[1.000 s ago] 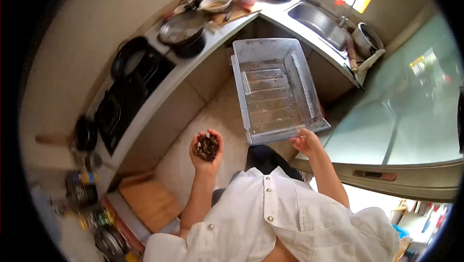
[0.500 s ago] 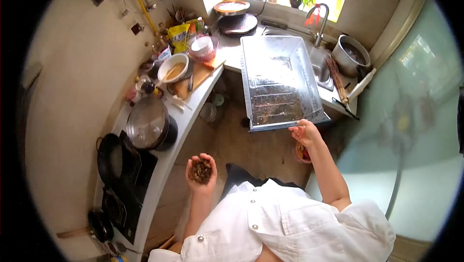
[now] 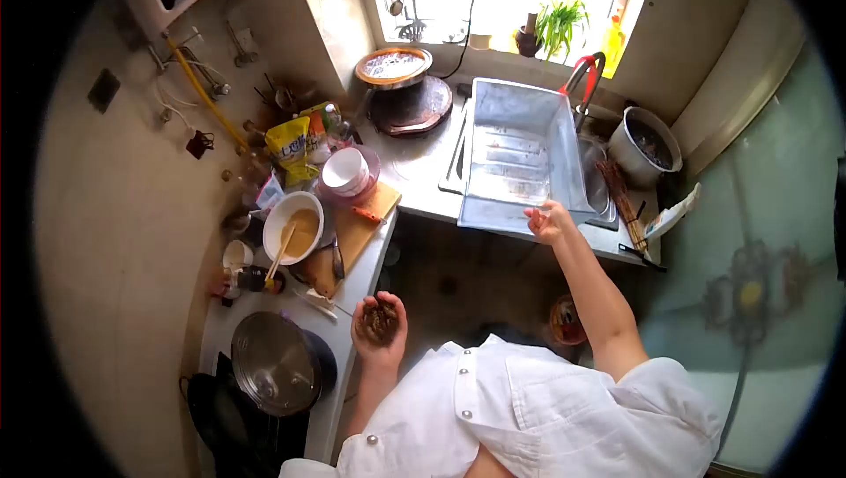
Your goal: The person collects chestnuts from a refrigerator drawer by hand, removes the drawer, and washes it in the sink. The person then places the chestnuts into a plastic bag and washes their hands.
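Note:
My left hand (image 3: 379,351) is cupped palm up in front of my body, fingers curled round a handful of brown bits (image 3: 380,321). What kind of bits they are I cannot make out. A large clear plastic drawer bin (image 3: 493,213) is over the sink area, its open side toward me. At its near edge my right hand (image 3: 552,224) is closed on the rim. Some brownish residue shows on the bin's inner floor.
On the left counter are a lidded pot (image 3: 276,363), a white bowl (image 3: 301,246) with chopsticks, and a wooden cutting board (image 3: 357,236). A metal pot (image 3: 645,148) and a twig brush (image 3: 622,205) sit right of the sink. A faucet (image 3: 585,81) rises behind the bin.
The drawer bin has moved back from over the floor toward the sink, with my right hand still at its edge. My view has shifted; the left hand still holds the brown bits.

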A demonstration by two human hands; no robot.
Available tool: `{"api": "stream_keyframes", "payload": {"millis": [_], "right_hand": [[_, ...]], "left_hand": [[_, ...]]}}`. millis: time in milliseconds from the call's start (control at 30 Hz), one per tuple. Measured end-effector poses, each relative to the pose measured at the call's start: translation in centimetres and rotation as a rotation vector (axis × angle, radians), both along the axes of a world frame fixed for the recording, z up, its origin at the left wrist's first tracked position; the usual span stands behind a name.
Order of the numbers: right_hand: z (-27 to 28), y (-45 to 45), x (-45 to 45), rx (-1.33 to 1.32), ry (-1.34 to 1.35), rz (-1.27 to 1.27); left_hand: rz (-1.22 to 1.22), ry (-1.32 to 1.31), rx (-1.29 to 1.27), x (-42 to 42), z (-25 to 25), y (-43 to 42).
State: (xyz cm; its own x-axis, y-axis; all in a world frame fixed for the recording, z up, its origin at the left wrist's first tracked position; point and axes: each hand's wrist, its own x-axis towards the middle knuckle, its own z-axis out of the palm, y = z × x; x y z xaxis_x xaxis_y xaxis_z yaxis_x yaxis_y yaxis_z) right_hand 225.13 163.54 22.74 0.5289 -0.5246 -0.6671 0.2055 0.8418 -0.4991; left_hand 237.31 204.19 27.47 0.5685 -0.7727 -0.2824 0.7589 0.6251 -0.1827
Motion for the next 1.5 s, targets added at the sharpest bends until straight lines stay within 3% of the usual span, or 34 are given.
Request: {"api": "stream_keyframes", "payload": {"millis": [100,267,367,467,533,667,1000,1267,1400,1500], "right_hand": [[-1.0,-3.9,3.2,0.096,-0.076,-0.012],[-2.4,-6.0,6.8,0.015,-0.009,-0.075],[-0.8,-8.8,9.0,0.004,-0.015,-0.070],[-0.8,-7.6,9.9,0.051,-0.015,-0.077],[2.9,-9.0,10.5,0.054,0.043,-0.072],[-1.0,-8.7,10.6,0.076,0.006,-0.051],[-1.7,-8.0,10.4,0.070,0.021,-0.024],[1.4,-4.7,6.6,0.021,-0.078,0.176],[5.2,-5.0,4.9,-0.072,-0.183,0.697],[7.5,-6.3,4.7,-0.578,-0.124,0.855]], "left_hand": [[0.002,0.059,0.044,2.5,1.3,-2.0],[-0.011,-0.001,0.037,5.6,-0.4,-3.3],[0.053,0.033,0.048,6.7,1.6,-5.3],[0.088,0.058,0.020,6.5,0.2,-4.7],[0.083,0.097,0.026,6.8,3.8,-6.7],[0.085,0.084,0.021,6.8,1.8,-7.7],[0.087,0.060,0.074,7.4,1.9,-11.9],[0.089,0.077,0.164,5.6,3.4,-14.1],[0.082,0.071,0.221,6.2,4.3,-17.0],[0.101,0.077,0.246,6.2,4.4,-17.6]]}}
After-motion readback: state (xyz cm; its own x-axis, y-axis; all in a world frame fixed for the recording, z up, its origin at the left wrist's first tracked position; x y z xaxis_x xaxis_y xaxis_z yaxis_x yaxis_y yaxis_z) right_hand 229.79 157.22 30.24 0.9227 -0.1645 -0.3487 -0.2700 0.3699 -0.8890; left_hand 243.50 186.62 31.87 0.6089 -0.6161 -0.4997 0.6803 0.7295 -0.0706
